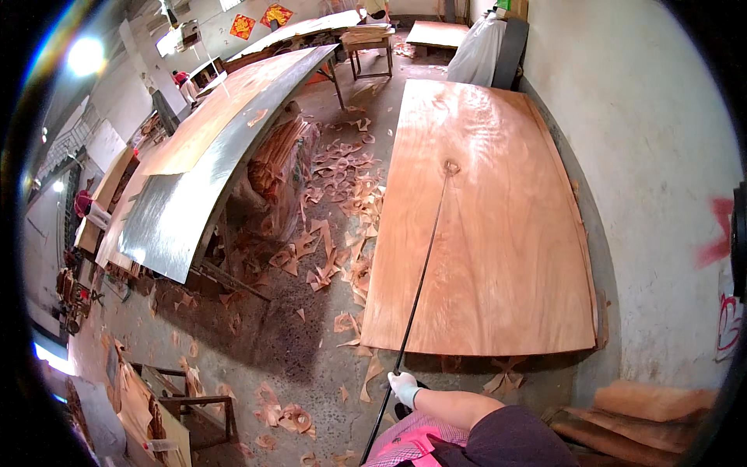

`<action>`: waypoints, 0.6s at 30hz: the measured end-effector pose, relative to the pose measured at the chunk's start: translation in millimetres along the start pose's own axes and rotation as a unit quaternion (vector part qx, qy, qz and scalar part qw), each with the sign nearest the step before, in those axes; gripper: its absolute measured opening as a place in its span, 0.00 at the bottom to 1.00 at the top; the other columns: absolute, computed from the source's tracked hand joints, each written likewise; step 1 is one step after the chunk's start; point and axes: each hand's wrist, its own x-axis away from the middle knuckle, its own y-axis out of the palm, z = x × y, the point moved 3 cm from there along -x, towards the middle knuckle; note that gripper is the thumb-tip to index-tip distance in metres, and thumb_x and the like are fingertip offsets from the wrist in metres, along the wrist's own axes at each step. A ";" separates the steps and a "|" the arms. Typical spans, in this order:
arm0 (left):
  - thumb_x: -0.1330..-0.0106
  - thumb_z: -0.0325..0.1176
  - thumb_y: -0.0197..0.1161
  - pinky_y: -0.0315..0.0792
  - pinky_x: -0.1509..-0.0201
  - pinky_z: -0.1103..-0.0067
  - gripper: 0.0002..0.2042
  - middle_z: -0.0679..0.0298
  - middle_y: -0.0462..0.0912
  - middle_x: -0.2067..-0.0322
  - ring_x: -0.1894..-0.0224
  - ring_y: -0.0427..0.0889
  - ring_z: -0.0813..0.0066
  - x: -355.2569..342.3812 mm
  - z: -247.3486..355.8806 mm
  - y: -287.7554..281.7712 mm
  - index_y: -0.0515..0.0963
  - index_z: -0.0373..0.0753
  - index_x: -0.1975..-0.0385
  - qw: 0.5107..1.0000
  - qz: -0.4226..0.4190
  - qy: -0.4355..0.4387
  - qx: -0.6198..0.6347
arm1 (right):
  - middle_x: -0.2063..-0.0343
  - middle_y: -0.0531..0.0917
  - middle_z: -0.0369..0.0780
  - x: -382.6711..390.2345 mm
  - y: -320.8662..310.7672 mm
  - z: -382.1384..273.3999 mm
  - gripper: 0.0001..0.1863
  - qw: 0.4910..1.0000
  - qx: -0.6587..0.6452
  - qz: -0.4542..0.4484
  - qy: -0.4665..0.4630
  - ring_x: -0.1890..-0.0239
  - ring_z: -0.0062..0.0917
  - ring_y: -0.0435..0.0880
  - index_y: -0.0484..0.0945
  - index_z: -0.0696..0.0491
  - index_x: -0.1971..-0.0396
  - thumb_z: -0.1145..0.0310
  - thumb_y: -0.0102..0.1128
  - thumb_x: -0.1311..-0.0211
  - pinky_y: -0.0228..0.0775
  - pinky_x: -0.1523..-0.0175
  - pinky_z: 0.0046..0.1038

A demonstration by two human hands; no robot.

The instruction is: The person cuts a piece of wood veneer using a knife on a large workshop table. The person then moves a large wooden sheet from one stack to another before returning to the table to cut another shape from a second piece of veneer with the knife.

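My right hand (403, 387), in a white glove, is closed round a long, thin dark rod (420, 292). The rod slants away from me over a broad sheet of reddish-brown wood veneer (498, 257). Its far end is at a round knot-like mark (451, 166) in the upper part of the sheet; whether it touches there I cannot tell. The sheet lies flat on top of a low stack, beyond my hand. My left hand does not show. Something dark sits just under my right hand, too small to name.
A long table with a shiny metal top (187, 210), partly covered by veneer, stands to the left. Veneer scraps (342, 167) litter the floor between. A white wall (646, 156) runs along the right. A wooden frame (194, 401) stands at lower left, and other people (89, 206) are far left.
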 end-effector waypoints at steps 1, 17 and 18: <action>0.36 0.63 0.55 0.73 0.59 0.61 0.28 0.53 0.85 0.68 0.65 0.83 0.54 -0.7 0.7 -0.3 0.82 0.39 0.64 1.000 0.000 0.000 0.000 | 0.87 0.78 0.40 -4.3 -3.6 -1.5 0.23 1.000 0.004 -0.007 0.002 0.87 0.29 0.77 0.79 0.57 0.75 0.51 0.49 0.33 0.68 0.80 0.33; 0.36 0.64 0.55 0.72 0.59 0.61 0.28 0.52 0.84 0.70 0.65 0.83 0.54 -7.6 1.9 -5.1 0.82 0.39 0.66 1.000 0.000 -0.003 0.006 | 0.82 0.82 0.41 27.2 58.5 -0.5 0.23 0.976 0.164 -0.136 -0.030 0.83 0.29 0.80 0.79 0.56 0.67 0.49 0.51 0.34 0.71 0.75 0.33; 0.36 0.64 0.55 0.72 0.59 0.61 0.28 0.52 0.84 0.70 0.65 0.83 0.54 -6.8 1.8 -7.1 0.82 0.39 0.66 1.000 0.001 -0.004 0.007 | 0.82 0.81 0.40 27.8 57.2 2.2 0.23 0.978 0.139 -0.152 -0.010 0.83 0.29 0.79 0.78 0.57 0.67 0.49 0.51 0.34 0.71 0.76 0.33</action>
